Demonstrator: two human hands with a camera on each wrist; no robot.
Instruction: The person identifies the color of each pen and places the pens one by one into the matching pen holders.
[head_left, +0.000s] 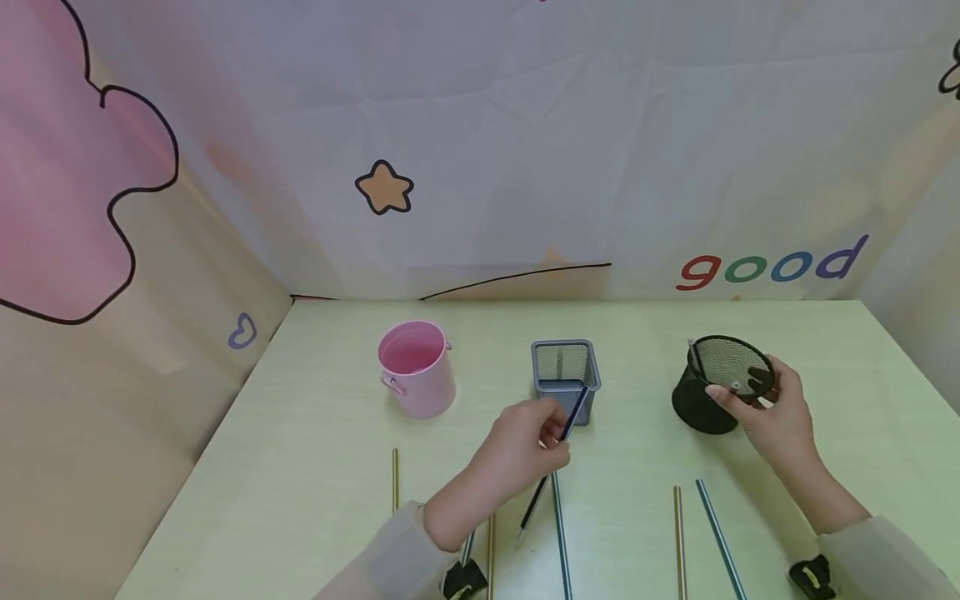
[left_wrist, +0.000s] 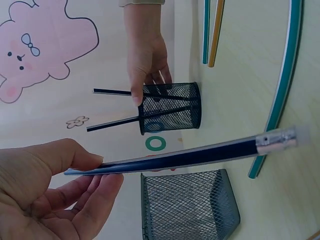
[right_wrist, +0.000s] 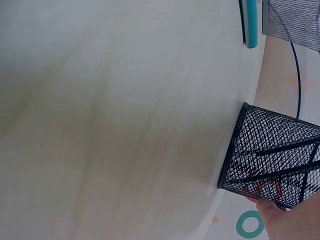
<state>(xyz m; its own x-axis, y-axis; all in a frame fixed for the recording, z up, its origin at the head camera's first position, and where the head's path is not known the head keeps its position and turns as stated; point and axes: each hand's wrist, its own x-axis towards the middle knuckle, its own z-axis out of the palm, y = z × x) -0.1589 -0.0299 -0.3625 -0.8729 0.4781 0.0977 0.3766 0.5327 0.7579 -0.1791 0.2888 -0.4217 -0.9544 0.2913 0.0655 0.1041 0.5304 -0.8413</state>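
Observation:
My left hand (head_left: 525,437) pinches a dark blue-and-silver striped pencil (left_wrist: 200,155) between thumb and fingers. The pencil slants, its white eraser end down toward the table and its upper end overlapping the rim of a grey mesh cup (head_left: 547,390) in the head view. On the right, my right hand (head_left: 787,425) grips the round black mesh cup (head_left: 697,408) at its rim, thumb on the near side. Two dark pencils (left_wrist: 112,125) stick out of this cup in the left wrist view. In the right wrist view, dark pencils (right_wrist: 285,174) show through its mesh.
A pink bucket (head_left: 431,387) stands at the back left. Gold pencils (head_left: 395,479) and teal ones (head_left: 561,533) lie toward the front, some partly behind my left arm. Another gold pencil (head_left: 680,542) and a blue-green one (head_left: 720,537) lie front right. A printed cloth (head_left: 487,150) backs the table.

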